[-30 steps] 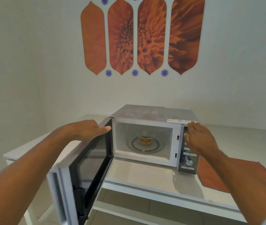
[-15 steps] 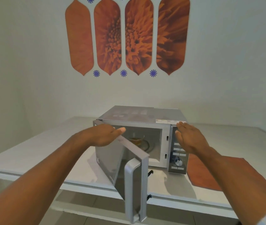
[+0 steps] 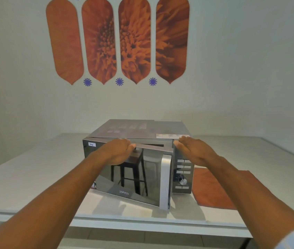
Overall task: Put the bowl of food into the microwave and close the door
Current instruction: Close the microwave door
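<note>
The silver microwave (image 3: pixel 142 128) stands on the white table (image 3: pixel 34 168). Its mirrored door (image 3: pixel 133 178) hangs slightly ajar, with a narrow gap left at the top right. My left hand (image 3: pixel 117 151) sits on the door's top edge, fingers curled over it. My right hand (image 3: pixel 194 150) lies flat against the upper right front corner of the microwave, above the control panel (image 3: pixel 183 177), and holds nothing. The door hides the bowl of food.
An orange mat (image 3: pixel 212 191) lies on the table right of the microwave. The wall directly behind carries orange flower panels (image 3: pixel 117 38). The table's front edge runs just below the door.
The door has swung from wide open to almost shut, pushed by my left hand. The bowl, visible inside earlier, is now hidden. My right hand stayed on the microwave's right front.
</note>
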The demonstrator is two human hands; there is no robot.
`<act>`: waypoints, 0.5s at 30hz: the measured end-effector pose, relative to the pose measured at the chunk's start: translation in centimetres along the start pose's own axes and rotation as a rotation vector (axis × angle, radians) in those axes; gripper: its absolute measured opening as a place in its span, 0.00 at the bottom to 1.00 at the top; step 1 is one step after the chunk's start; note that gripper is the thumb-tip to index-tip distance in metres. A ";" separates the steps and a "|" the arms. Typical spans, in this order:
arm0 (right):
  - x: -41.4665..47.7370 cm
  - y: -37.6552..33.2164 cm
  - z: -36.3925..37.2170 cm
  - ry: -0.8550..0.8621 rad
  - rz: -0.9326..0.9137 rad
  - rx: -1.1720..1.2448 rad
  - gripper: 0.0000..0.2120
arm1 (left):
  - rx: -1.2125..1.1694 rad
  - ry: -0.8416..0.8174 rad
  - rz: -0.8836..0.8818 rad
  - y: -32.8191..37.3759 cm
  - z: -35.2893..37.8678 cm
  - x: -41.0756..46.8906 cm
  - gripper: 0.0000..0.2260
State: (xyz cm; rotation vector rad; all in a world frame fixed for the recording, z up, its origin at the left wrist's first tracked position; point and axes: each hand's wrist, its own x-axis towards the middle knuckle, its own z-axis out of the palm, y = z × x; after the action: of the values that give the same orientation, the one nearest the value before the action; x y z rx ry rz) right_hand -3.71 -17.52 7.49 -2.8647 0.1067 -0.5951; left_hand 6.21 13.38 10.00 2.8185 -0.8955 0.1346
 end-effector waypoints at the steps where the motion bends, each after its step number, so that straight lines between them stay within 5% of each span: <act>1: 0.1 0.1 0.1 0.000 0.013 -0.011 0.47 | -0.006 0.001 -0.008 -0.2 0.1 0.4 0.27; 9: 0.8 -0.3 0.2 0.066 -0.004 -0.160 0.49 | -0.055 0.032 -0.041 -0.3 1.1 2.0 0.25; 15: 1.4 -1.0 1.0 0.098 0.021 -0.278 0.29 | 0.010 0.023 -0.004 -0.1 1.4 2.7 0.26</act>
State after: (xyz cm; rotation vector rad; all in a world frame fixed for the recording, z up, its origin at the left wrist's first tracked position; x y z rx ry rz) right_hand -2.03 -16.51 7.37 -3.0948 0.2536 -0.7717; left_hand 8.51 11.71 8.94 2.8223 -0.8860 0.1704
